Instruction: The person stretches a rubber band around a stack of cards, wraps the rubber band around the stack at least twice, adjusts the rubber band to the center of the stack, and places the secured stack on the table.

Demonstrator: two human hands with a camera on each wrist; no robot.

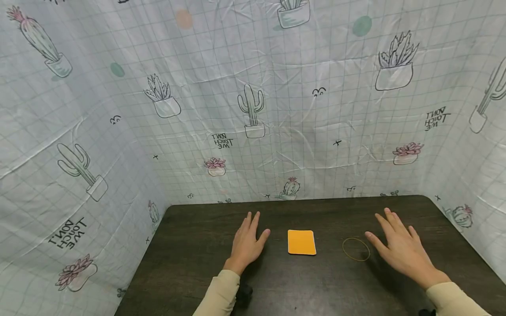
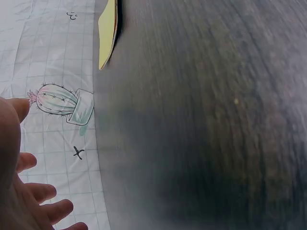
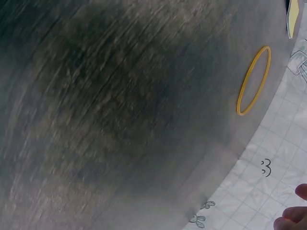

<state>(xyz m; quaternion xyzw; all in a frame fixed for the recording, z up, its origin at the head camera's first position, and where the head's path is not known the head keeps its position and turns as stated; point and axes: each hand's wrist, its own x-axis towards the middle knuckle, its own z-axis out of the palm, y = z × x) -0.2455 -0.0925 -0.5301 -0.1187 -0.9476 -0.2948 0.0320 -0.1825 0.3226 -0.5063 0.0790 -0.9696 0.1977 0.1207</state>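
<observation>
A square orange card or stack of cards with rounded corners lies on the dark table between the two hands; its edge shows at the top of the left wrist view. To its right, a thin yellow rubber band lies flat as a loop, also seen in the right wrist view as an oval band. My left hand hovers left of the card, fingers extended, holding nothing. My right hand is spread just right of the rubber band, thumb near the loop, and holds nothing.
The dark wooden table has its far edge against a white grid-patterned curtain printed with cacti. The curtain also hangs along the left and right sides. A dark wrist strap shows under the left sleeve.
</observation>
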